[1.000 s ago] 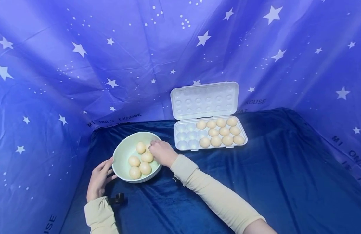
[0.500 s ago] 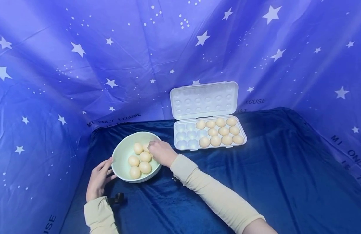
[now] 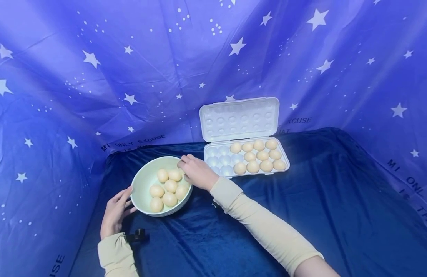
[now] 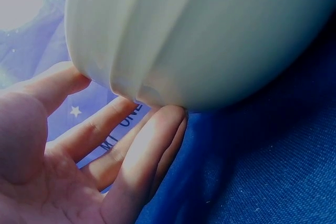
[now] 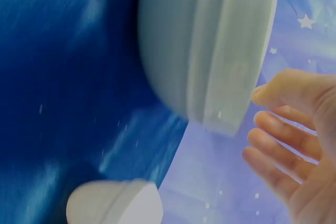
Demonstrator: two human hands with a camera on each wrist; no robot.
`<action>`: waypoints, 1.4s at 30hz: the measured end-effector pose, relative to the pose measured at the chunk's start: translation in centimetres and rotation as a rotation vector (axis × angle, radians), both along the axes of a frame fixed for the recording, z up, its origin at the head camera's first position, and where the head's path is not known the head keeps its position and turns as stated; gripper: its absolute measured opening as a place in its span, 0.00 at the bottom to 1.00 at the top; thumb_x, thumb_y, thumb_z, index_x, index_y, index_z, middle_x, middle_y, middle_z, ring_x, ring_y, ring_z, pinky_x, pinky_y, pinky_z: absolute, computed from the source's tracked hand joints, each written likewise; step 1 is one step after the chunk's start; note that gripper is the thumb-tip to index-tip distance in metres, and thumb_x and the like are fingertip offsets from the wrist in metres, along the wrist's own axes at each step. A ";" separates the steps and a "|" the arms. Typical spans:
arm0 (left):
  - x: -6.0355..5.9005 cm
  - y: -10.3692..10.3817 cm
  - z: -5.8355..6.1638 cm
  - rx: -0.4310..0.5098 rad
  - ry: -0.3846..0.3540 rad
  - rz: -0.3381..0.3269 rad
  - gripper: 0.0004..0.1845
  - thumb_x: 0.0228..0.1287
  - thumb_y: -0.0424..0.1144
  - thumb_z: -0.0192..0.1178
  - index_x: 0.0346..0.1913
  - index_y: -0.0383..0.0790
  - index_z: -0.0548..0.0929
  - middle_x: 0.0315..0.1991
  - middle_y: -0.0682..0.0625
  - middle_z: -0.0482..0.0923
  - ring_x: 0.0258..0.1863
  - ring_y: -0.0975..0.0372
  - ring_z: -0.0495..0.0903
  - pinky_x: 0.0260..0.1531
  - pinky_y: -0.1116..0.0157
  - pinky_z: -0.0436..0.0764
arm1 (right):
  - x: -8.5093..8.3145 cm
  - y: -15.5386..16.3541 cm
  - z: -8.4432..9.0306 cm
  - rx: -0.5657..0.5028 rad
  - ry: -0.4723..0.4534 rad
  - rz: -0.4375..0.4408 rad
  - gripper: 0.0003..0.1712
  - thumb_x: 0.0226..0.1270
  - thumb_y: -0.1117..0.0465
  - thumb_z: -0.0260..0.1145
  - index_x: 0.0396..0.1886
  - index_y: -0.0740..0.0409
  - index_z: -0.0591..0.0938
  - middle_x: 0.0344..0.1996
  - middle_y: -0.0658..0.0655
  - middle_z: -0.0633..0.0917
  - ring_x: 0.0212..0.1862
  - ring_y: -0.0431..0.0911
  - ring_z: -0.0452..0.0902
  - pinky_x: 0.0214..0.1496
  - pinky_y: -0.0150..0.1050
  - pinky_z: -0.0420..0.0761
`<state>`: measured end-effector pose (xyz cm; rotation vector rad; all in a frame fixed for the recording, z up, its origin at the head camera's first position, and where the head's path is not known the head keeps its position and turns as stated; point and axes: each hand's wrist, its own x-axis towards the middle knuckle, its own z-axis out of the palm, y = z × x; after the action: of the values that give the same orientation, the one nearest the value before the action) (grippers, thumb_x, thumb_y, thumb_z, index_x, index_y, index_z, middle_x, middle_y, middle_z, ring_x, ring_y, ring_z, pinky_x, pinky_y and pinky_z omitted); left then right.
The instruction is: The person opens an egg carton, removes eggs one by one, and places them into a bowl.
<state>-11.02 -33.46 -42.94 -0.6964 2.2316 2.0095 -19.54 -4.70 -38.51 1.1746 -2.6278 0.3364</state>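
Observation:
A pale green bowl [image 3: 140, 181] holding several tan eggs [image 3: 170, 185] sits on the dark blue cloth. My left hand [image 3: 120, 206] rests against the bowl's left side with straight fingers [image 4: 152, 145] touching the outer wall [image 4: 210, 35]. Just past the bowl's far right rim hovers my right hand [image 3: 195, 171]. In the right wrist view that hand [image 5: 291, 140] has loosely bent fingers, with nothing seen in them, beside the bowl [image 5: 210, 51]. An open white egg box [image 3: 247, 175] lies behind it. Eggs [image 3: 253, 166] fill its right cells and the left cells are bare.
The box's lid [image 3: 239, 118] stands upright against the starry blue backdrop [image 3: 95, 77], which closes in the back and both sides. Dark blue cloth [image 3: 303, 200] covers the table. A small black strap piece [image 3: 137, 234] sits at my left wrist.
My right hand has lifted out of the bowl and moved up and right to its far rim, uncovering more eggs. My left hand has stayed against the bowl.

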 end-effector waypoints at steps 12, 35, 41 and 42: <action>0.0 -0.1 -0.1 0.007 0.001 0.000 0.33 0.66 0.60 0.62 0.61 0.37 0.75 0.41 0.64 0.78 0.37 0.73 0.84 0.41 0.66 0.88 | -2.8 4.6 -0.7 -0.024 0.062 -0.060 0.14 0.57 0.69 0.69 0.45 0.62 0.83 0.42 0.58 0.81 0.46 0.53 0.76 0.53 0.43 0.80; -0.1 -0.1 -0.1 -0.019 0.001 -0.006 0.38 0.67 0.60 0.60 0.66 0.32 0.71 0.44 0.61 0.78 0.37 0.73 0.83 0.41 0.67 0.88 | -6.2 11.7 -1.6 0.085 0.019 -0.248 0.20 0.51 0.69 0.75 0.45 0.68 0.82 0.43 0.64 0.80 0.48 0.57 0.75 0.52 0.48 0.81; -0.1 -0.1 -0.2 -0.003 0.007 -0.004 0.37 0.68 0.58 0.60 0.66 0.31 0.70 0.38 0.64 0.79 0.36 0.72 0.84 0.40 0.67 0.88 | -7.0 12.7 -2.1 0.135 -0.052 -0.300 0.19 0.54 0.71 0.70 0.48 0.69 0.82 0.46 0.66 0.80 0.51 0.59 0.74 0.55 0.49 0.81; -0.1 -0.1 -0.3 -0.002 0.008 -0.003 0.37 0.68 0.58 0.60 0.67 0.31 0.70 0.38 0.64 0.79 0.36 0.72 0.84 0.39 0.67 0.88 | -7.1 12.9 -2.3 0.142 -0.072 -0.311 0.18 0.56 0.71 0.68 0.48 0.69 0.81 0.46 0.66 0.79 0.51 0.59 0.74 0.54 0.49 0.81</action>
<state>-11.15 -33.56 -43.21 -0.6860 2.2377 2.0124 -26.66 8.20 -40.77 0.7832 -2.8801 0.1359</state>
